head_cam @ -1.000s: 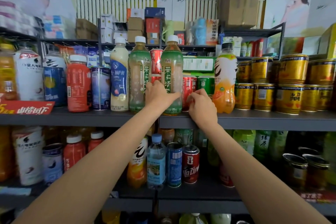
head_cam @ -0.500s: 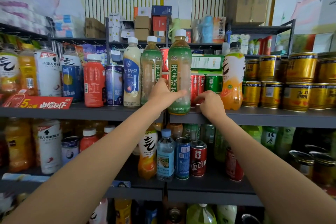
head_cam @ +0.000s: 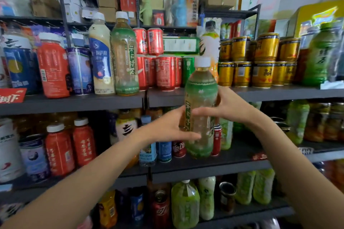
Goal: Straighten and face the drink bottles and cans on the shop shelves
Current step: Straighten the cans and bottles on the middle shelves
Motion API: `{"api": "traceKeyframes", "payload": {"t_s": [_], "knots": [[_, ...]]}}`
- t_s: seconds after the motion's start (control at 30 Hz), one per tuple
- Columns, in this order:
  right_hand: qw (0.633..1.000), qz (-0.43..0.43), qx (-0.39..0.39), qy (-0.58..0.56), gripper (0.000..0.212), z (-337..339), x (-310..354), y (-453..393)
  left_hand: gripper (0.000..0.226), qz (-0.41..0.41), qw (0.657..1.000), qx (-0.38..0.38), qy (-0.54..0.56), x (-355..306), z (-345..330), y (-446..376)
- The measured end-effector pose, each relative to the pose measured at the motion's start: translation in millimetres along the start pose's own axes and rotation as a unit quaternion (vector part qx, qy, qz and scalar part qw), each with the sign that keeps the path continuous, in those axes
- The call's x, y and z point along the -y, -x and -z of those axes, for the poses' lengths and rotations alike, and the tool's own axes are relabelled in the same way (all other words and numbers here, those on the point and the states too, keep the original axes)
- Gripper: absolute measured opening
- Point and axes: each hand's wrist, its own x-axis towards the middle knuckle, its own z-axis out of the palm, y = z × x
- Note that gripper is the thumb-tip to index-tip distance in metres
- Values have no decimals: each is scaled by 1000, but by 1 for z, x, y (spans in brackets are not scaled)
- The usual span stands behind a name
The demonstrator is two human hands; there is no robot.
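A: Green tea bottle [head_cam: 201, 109] off the shelf, held upright in front of the upper shelf [head_cam: 279, 93], between the two rows. Left hand [head_cam: 170, 126] low on the near side, fingers curled round the body, thumb across the front. Right hand [head_cam: 229, 107] higher on the far side, fingers wrapped round it too. Both clamped on the same bottle.

B: Label?

A: Vertical green strip turned toward the left, partly under the left thumb (motion blur, can't read it well). My judgement: it wants a turn so the strip looks straight out, like its twin bottle [head_cam: 125, 55] standing on the upper shelf.

B: Where does it go?

A: Likely the gap beside the twin, in front of the red cans [head_cam: 165, 72]. Only a guess from the open space there.

B: How to do it cleanly?

A: Twist with one hand while the other steadies the base, then carry it in by the lower body. Set the base down flat, near the shelf lip, level with the twin's front. The gap looks narrow, so go in straight; a swing could knock the stacked red cans or the orange juice bottle [head_cam: 209, 46] to the right.

B: Final check?

A: White cap upright, strip facing out, shoulders just beside the twin without leaning on it
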Motion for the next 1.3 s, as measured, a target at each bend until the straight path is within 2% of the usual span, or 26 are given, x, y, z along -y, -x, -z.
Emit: {"api": "traceKeyframes", "payload": {"t_s": [0.07, 0.2, 0.37, 0.5, 0.73, 0.8, 0.97, 1.07, 1.17, 1.23, 1.3], "knots": [[997, -51, 22, 46, 52, -7, -21, 7, 69, 4, 1000, 14, -15, 22, -23, -9], [988, -99, -29, 115, 67, -30, -67, 9, 63, 72, 995, -33, -59, 53, -48, -32], [981, -147, -43, 119, 75, -57, -112, 2, 63, 116, 977, -82, -157, 78, -55, -50], [970, -211, -55, 106, 89, -64, -132, -21, 56, 163, 966, -123, -159, 87, -51, -61], [960, -236, -63, 138, 71, -71, -137, -46, 81, 183, 964, -134, -142, 89, -50, -75], [958, -239, -71, 143, 68, -72, -137, -44, 82, 188, 958, -132, -173, 89, -52, -78], [961, -203, -81, 168, 48, -81, -144, -23, 80, 173, 931, -158, -279, 90, -66, -81], [958, -170, -111, 204, 45, -88, -148, -9, 80, 154, 921, -168, -316, 96, -70, -74], [958, -200, -63, 197, 40, -101, -159, 0, 68, 150, 894, -173, -386, 103, -71, -65], [954, -231, -18, 189, 26, -113, -166, 7, 59, 154, 873, -154, -435, 107, -70, -59], [953, -241, -21, 184, 21, -121, -170, 9, 58, 154, 861, -133, -467, 109, -69, -57]]}}
